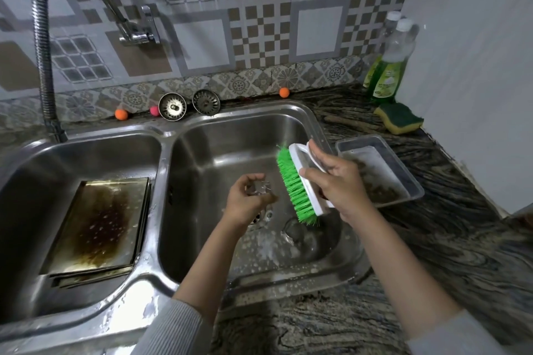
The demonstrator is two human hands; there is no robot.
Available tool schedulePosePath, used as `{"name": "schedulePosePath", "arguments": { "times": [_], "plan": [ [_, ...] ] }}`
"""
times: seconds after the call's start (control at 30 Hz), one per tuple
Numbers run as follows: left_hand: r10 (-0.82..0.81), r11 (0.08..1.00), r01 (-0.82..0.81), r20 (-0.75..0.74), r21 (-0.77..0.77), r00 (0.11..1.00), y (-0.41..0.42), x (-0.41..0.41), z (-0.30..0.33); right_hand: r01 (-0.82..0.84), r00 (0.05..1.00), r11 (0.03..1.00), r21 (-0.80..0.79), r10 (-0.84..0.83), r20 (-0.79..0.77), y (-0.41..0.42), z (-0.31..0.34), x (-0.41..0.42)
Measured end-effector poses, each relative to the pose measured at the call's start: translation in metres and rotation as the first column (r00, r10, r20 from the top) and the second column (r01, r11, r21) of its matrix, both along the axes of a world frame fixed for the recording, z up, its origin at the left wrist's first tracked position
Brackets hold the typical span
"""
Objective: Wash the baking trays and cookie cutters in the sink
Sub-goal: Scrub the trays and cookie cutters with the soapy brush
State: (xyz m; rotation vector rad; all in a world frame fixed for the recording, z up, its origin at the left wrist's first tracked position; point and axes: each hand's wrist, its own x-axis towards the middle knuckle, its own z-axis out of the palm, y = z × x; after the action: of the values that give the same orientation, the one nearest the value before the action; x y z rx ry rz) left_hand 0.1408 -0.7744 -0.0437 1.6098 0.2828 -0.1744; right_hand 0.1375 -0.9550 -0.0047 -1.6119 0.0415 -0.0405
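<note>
Hard to read at centre frame: the small shiny metal cookie cutter (261, 192) is blurred and half hidden by curled fingers, so its shape cannot be told. The left hand (245, 202) pinches it over the right basin of the stainless steel double sink (170, 135), above the drain. Just right of it, not touching, the right hand (336, 181) is wrapped round the handle of the white scrubbing brush with green bristles (300, 181), bristles facing the cutter. More cutters seem to lie in the foamy water lower in that basin, indistinct. At left of frame, the stack of scorched, brown-stained metal baking trays (98, 228) leans in the left basin, well apart from both hands. Right of the sink, a clear plastic container (383, 167) sits on the dark veined counter (432, 253).
</note>
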Motion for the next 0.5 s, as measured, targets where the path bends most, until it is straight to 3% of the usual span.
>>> {"name": "schedulePosePath", "arguments": {
  "times": [0.27, 0.5],
  "plan": [
    [-0.068, 0.997, 0.067, 0.019, 0.032, 0.997, 0.005, 0.014, 0.001, -0.022, 1.000, 1.000, 0.014, 0.022, -0.022, 0.006, 0.002, 0.003],
    [-0.275, 0.961, 0.273, 0.088, 0.036, 0.958, 0.006, 0.020, 0.009, 0.002, 1.000, 1.000, 0.027, -0.003, 0.021, 0.001, 0.006, 0.010]
  ]
}}
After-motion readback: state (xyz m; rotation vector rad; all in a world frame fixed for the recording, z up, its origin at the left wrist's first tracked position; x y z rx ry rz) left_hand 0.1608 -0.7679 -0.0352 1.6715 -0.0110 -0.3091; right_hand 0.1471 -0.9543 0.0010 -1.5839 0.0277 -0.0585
